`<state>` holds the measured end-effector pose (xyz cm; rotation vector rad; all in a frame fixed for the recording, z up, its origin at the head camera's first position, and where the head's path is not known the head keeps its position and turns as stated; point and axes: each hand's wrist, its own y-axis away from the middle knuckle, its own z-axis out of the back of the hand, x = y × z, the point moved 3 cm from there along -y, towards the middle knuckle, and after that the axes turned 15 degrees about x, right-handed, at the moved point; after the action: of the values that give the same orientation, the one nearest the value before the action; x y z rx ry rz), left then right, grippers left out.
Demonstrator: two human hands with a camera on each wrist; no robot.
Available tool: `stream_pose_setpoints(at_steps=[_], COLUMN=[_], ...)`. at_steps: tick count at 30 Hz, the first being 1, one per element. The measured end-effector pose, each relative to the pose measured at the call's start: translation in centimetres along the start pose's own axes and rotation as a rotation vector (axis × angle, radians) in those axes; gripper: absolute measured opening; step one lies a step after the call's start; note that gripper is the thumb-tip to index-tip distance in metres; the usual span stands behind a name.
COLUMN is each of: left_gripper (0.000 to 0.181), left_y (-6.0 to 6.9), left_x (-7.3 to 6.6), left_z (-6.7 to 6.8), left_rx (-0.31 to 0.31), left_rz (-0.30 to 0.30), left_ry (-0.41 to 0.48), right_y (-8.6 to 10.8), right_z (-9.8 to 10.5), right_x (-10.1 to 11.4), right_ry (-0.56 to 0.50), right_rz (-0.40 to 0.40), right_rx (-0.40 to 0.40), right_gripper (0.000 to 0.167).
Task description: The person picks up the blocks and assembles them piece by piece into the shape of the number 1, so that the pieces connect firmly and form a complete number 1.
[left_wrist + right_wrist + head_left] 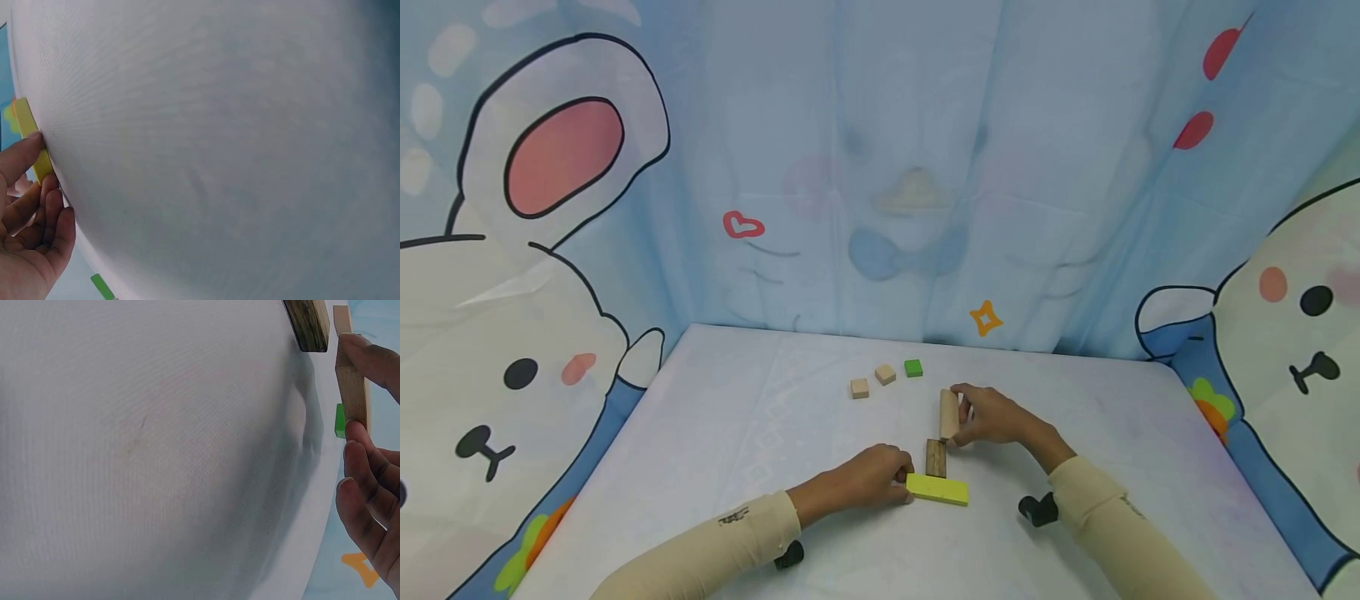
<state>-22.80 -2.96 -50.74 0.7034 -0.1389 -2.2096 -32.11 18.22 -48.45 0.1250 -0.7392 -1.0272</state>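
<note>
My left hand [871, 477] pinches the left end of a yellow block [938, 490] lying crosswise on the table. Thumb and fingertips also meet that yellow block [30, 125] in the left wrist view. Just behind it a dark-grained brown wooden block [936, 458] points away from me. My right hand [992, 415] grips a pale wooden block [949, 415] between thumb and fingers. The right wrist view has the pale block [354, 390] held by its two ends, apart from the brown block [309, 325]. Whether it touches the table I cannot tell.
Farther back on the white table [760, 367] sit a green cube [913, 367] and two small pale wooden cubes, one in the middle [885, 374] and one at the left [859, 388]. A blue printed curtain [910, 125] hangs behind and at both sides.
</note>
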Motion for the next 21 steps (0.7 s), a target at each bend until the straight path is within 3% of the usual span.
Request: stream_pose_setpoints(at_steps=[21], left_gripper=[0.028], left_y=[-0.13], left_x=[0.10], left_z=[-0.06], left_rx=[0.004], left_rz=[-0.003], left_ry=[-0.003], right_y=[-0.55], right_z=[-0.14], right_x=[0.75], right_ry=[0.017], right_rz=[0.021], right_rx=[-0.009], right_gripper=[0.098])
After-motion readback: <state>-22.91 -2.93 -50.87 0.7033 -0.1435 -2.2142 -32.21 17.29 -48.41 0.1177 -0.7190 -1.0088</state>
